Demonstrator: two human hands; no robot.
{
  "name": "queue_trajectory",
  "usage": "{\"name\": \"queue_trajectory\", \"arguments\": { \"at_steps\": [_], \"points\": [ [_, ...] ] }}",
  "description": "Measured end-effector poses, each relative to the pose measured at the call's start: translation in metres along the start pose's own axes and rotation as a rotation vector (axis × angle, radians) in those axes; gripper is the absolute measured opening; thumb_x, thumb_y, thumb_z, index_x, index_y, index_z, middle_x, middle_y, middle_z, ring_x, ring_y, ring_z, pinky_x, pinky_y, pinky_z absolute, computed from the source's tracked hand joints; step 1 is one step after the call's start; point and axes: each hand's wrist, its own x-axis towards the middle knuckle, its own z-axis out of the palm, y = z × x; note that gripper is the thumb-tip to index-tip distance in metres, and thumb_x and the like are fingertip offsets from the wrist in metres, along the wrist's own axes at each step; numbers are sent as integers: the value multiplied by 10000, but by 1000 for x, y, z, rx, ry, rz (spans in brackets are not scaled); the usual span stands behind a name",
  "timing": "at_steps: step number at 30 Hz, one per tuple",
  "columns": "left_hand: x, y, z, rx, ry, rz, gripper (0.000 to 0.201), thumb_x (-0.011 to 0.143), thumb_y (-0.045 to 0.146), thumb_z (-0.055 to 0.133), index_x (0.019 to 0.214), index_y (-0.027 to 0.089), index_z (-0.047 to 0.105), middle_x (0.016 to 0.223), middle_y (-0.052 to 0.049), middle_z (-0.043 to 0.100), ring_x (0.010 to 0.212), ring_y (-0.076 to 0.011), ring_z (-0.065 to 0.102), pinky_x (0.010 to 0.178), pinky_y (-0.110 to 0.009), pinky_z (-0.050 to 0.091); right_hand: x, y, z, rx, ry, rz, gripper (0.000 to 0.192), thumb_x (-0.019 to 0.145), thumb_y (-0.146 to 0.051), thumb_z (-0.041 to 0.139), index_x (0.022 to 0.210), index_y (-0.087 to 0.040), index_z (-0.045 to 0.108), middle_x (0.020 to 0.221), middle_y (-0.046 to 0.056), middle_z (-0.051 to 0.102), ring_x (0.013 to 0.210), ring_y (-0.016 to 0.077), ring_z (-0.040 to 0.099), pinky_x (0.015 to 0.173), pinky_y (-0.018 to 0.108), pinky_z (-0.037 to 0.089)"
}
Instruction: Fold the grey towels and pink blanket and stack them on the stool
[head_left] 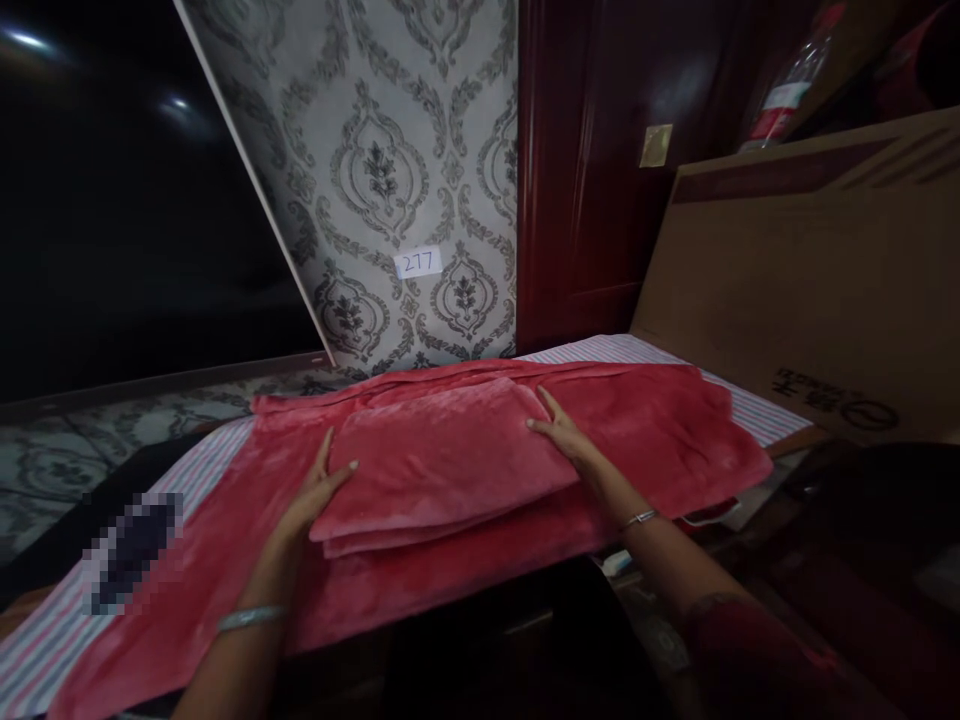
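Head view shows me both hands laid on a red fleece blanket (pixel 465 470) that is spread across the desk (pixel 45 640). The desk is covered by a striped cloth (pixel 750 410), which shows at the near left and along the far right edge. The blanket's upper part is folded into a thick, layered pad in the middle, and that pad sits directly between my two hands.

My left hand (pixel 319 490) rests against the pad's left edge, fingers stretched out flat and pointing away from me, thumb splayed onto the top of the fold. Its grip is open; it presses rather than clasps. A bracelet (pixel 251 617) circles that wrist.

My right hand (pixel 561 430) lies on the pad's right edge near the far corner, fingers also extended and flat on the fleece. That grip is open too, with nothing pinched. A thin bangle (pixel 637 518) sits on the right wrist.

The lower layer of the blanket spreads well beyond both hands, hanging over the near edge of the desk.

Behind the desk stands patterned wallpaper (pixel 390 170) bearing a small white label marked 277 (pixel 418 263). A large cardboard sheet (pixel 810 270) leans at the right, beside a dark red wooden door (pixel 585 170). A blurred patch (pixel 135 550) covers something at the near left.
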Motion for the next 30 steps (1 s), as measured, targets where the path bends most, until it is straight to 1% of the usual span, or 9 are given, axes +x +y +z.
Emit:
{"name": "queue_trajectory", "arguments": {
  "at_steps": [2,5,9,14,16,18,22,27,30],
  "points": [
    [-9,4,-2,-34,-4,-23,1092,643,526,843,1580,280,339,1584,-97,452,1488,-328,361,1155,-413,432,-10,0,-3,20,-20,-30,1088,731,-540,700,1636,-250,171,1619,72,380,1413,281,459,1137,462,417],
    [-27,-2,-4,-95,-38,-183,1078,619,543,855,1551,245,401,1443,-129,604,1374,-352,523,1094,-455,500,-30,11,-7,74,-63,88,1048,740,-575,713,1619,-250,244,1575,89,449,1354,298,527,1108,481,448],
    [-49,-24,-9,-203,-22,-329,1022,704,558,774,1575,222,356,1494,-137,554,1320,-326,581,1055,-437,537,-49,30,-14,118,-23,189,938,802,-640,635,1593,-243,323,1511,108,527,1300,305,578,1087,498,466],
    [-68,-39,-24,-290,-110,-277,1065,726,539,707,1626,299,190,1434,-96,617,1284,-321,613,1014,-478,561,-61,29,-26,62,-154,145,1034,801,-543,628,1644,-231,116,1508,129,527,1250,303,618,1033,521,508],
    [-75,-40,-29,-209,-177,-213,1113,715,545,717,1635,310,136,1426,-93,622,1312,-330,588,1030,-492,549,-66,28,-29,-23,-205,33,1051,790,-488,650,1647,-233,98,1583,125,429,1342,307,544,1089,519,463],
    [-82,-42,-30,-29,-191,-69,1064,696,499,741,1616,292,251,1465,-87,588,1397,-329,503,1134,-479,461,-73,31,-31,-176,-186,-101,977,793,-447,650,1636,-245,198,1627,98,359,1438,308,430,1170,512,366],
    [-92,-57,-29,308,-155,195,792,716,325,655,1492,260,510,1496,-65,557,1472,-313,399,1256,-454,266,-81,45,-38,-443,-198,-244,730,894,-390,500,1597,-263,345,1543,90,489,1422,309,449,1194,523,317],
    [-94,-77,-29,534,-150,344,688,763,243,600,1448,240,541,1454,-118,555,1403,-320,482,1166,-468,418,-82,49,-50,-731,-280,-491,751,886,-254,509,1610,-276,307,1489,146,512,1316,313,544,1061,515,471],
    [-95,-86,-30,625,-59,478,637,762,301,661,1386,205,570,1448,-171,498,1332,-341,534,1060,-477,509,-82,46,-52,-857,-237,-682,782,837,-207,601,1582,-268,372,1530,180,436,1368,340,483,1048,525,476]
  ]
}}
